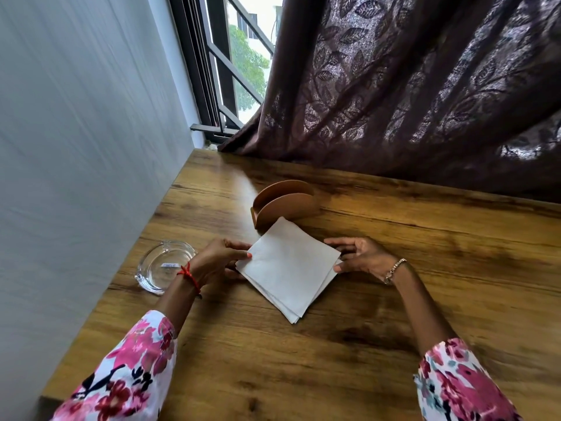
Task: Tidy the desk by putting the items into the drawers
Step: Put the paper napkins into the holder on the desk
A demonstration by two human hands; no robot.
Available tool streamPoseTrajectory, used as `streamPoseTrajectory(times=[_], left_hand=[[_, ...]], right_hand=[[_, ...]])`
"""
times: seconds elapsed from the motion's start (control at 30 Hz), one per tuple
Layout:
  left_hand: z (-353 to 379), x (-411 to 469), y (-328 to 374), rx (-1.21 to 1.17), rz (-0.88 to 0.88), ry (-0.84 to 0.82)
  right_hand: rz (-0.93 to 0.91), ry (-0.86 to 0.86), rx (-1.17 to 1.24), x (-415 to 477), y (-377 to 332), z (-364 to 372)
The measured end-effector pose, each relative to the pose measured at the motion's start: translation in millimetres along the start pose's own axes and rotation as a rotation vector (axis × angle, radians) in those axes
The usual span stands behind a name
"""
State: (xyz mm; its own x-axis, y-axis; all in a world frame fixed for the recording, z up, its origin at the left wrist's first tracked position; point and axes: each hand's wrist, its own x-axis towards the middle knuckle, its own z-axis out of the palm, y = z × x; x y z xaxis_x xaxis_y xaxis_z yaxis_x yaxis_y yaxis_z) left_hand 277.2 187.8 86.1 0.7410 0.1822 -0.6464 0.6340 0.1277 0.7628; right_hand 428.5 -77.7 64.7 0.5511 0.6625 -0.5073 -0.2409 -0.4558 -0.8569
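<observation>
Nearest, two sleeves of white cloth printed with pink flowers [133,372] enter from the bottom edge, which cuts them off. They lie over the brown wooden desk with dark streaked grain [349,360]; its smooth top runs broad and bare to the near and right sides, and its left edge meets the wall.

At the middle of the desk lies the stack of white square paper napkins [288,268], soft and matte, turned corner-on, with its lower sheets fanned out at the near corner. The left hand [218,259], a red thread at its wrist, pinches the stack's left corner with the thumb on top; its fingers beneath are hidden. The right hand [364,256], wearing a beaded metal bracelet, cups the right corner, thumb at the edge and fingers curved along the far-right side.

Just left of the left wrist sits a round clear glass ashtray [164,265], thick-walled, partly covered by the arm; the small label inside is unreadable.

Just beyond the stack stands a brown half-round napkin holder [285,205], its near plate partly hidden by the napkins' far corner.

Farther back, a dark brown curtain woven with glossy leaves [409,86] drapes onto the desk's far edge. Left of it are a dark-framed barred window [224,71] and a plain pale wall [85,132].
</observation>
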Motion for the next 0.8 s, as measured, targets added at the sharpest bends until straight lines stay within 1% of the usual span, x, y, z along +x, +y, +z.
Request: streamPoseTrajectory(times=[0.13, 0.2, 0.27, 0.53, 0.63, 0.8], left_hand=[[1.0, 0.2, -0.3, 0.021, 0.016, 0.015], [1.6, 0.7, -1.8, 0.044, 0.028, 0.031], [2.0, 0.9, -3.7, 0.057, 0.037, 0.051], [-2.9, 2.8, -17.8, 0.029, 0.117, 0.107], [-0.1, 1.1, -18.7, -0.018, 0.111, 0.121], [4.7, -5.0, -17.2, -0.086, 0.087, 0.123]], right_hand=[[-0.007, 0.145, 0.043, 3.2, 4.3, 6.3], [-0.027, 0.228, 0.017, 6.1, 8.5, 8.5], [-0.040, 0.276, 0.002, 7.3, 11.7, 9.6], [-0.031, 0.265, 0.076, 1.1, 14.7, 12.7], [-0.032, 0.267, 0.116, -2.7, 16.4, 16.2], [-0.001, 0.316, 0.261, -8.4, 15.3, 19.3]])
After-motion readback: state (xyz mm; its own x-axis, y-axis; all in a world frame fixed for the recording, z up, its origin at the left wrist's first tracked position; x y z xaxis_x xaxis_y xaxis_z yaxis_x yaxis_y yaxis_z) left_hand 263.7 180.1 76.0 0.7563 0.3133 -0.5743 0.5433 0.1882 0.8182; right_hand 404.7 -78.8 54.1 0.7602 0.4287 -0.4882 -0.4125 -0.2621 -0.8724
